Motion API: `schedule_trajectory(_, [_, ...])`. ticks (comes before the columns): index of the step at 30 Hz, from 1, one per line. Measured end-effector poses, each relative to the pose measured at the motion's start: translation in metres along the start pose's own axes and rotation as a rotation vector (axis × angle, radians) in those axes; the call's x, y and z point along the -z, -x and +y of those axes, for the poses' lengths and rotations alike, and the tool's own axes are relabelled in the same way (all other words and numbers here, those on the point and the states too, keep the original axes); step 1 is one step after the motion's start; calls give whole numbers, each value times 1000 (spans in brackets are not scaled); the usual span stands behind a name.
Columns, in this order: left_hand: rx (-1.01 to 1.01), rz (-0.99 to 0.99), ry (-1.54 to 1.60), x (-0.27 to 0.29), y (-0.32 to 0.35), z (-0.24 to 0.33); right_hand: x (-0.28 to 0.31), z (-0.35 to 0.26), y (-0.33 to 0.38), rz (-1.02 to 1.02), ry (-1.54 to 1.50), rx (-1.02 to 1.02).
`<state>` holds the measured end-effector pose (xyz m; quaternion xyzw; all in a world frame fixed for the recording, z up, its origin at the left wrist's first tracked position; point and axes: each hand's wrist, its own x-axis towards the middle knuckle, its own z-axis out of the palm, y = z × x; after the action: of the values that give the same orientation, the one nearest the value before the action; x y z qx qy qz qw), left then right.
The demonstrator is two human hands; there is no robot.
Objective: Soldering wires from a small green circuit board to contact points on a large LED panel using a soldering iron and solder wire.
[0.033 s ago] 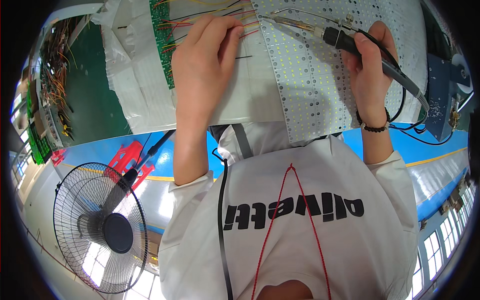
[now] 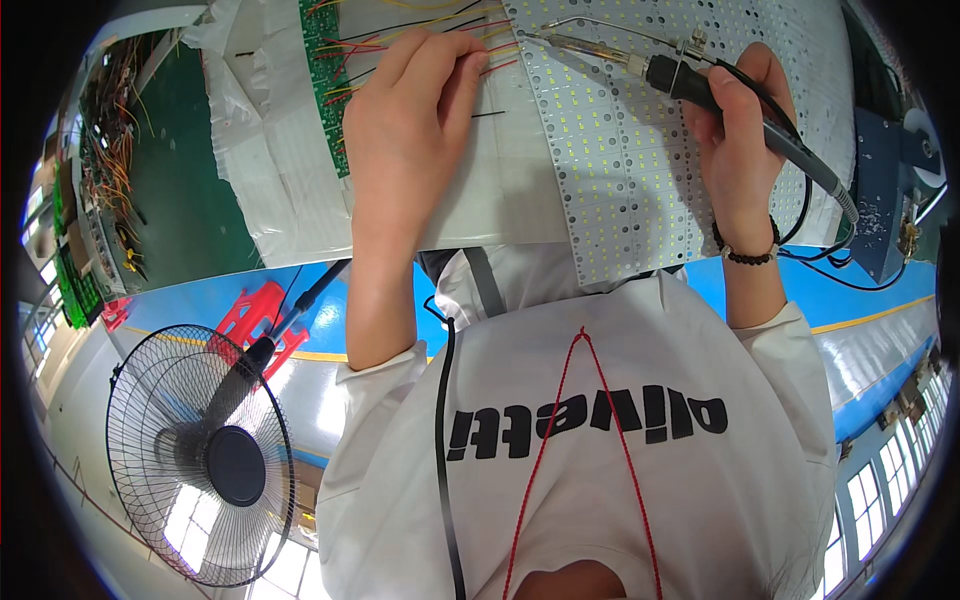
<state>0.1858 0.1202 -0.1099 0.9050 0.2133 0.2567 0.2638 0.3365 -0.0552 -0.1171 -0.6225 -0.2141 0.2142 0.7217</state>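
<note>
In my right hand (image 2: 738, 150) is a soldering iron (image 2: 690, 82) with a black grip, a metal barrel and a thin curved tube clamped alongside. Its tip points left, over the left edge of a white LED panel (image 2: 640, 190) with rows of small yellow chips. My left hand (image 2: 410, 130) rests at the panel's left, thumb and forefinger closed at a thin wire (image 2: 500, 47) that runs to the panel edge. Beneath the left hand, a narrow green circuit board strip (image 2: 322, 85) bears red, yellow and black wires. The fingertips partly hide the pinched wire.
A blue metal box (image 2: 880, 190) with a cable stands on the right. Bundled orange wires (image 2: 112, 170) lie at the far left beside a green mat (image 2: 185, 170). Crumpled white sheeting (image 2: 255, 150) covers part of the table. Below stand a black fan (image 2: 235, 465) and a red stool (image 2: 255, 315).
</note>
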Motion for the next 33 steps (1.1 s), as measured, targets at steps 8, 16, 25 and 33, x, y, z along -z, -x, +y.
schedule_trajectory(8, [-3, -6, -22, -1, 0, -1, 2, 3, 0, -27, 0, 6])
schedule_trajectory(16, [-7, -12, -21, -1, -1, -1, 0, 1, 1, -20, 1, -13])
schedule_trajectory(25, [-14, -19, -27, 0, -1, -1, -4, -1, 1, 4, 66, -12])
schedule_trajectory(33, [-25, -20, -33, -1, -1, -3, -4, -1, 0, 0, 111, 6])
